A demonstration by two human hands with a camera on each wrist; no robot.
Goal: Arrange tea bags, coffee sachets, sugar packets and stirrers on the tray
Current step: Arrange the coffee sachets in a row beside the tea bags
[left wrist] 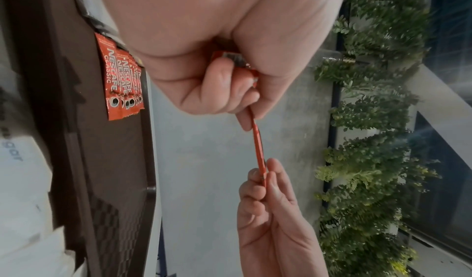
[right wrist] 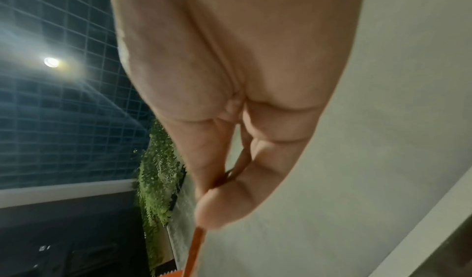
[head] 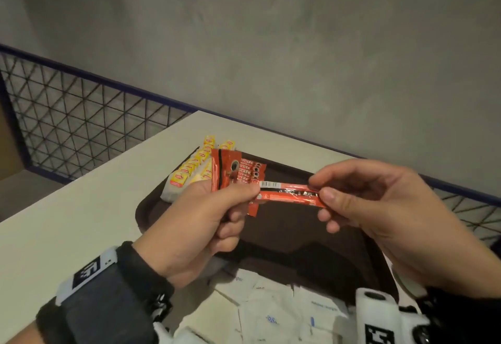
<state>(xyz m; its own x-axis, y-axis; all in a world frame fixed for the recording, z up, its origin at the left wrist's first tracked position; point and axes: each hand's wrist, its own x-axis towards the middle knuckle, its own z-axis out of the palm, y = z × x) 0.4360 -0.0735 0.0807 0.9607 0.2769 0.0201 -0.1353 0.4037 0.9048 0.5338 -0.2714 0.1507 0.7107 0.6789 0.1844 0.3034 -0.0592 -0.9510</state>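
Here, coffee sachet (head: 288, 194) stretched between both hands, left hand (head: 206, 224) gripping one end, right hand (head: 379, 208) pinching the other

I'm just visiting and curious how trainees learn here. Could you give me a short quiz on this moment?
1. True or false: the left hand grips red coffee sachets.
2. What does the right hand pinch? A) a stirrer B) one red sachet C) a yellow tea bag
3. What colour is the tray?

Key: 1 true; 2 B; 3 dark brown.
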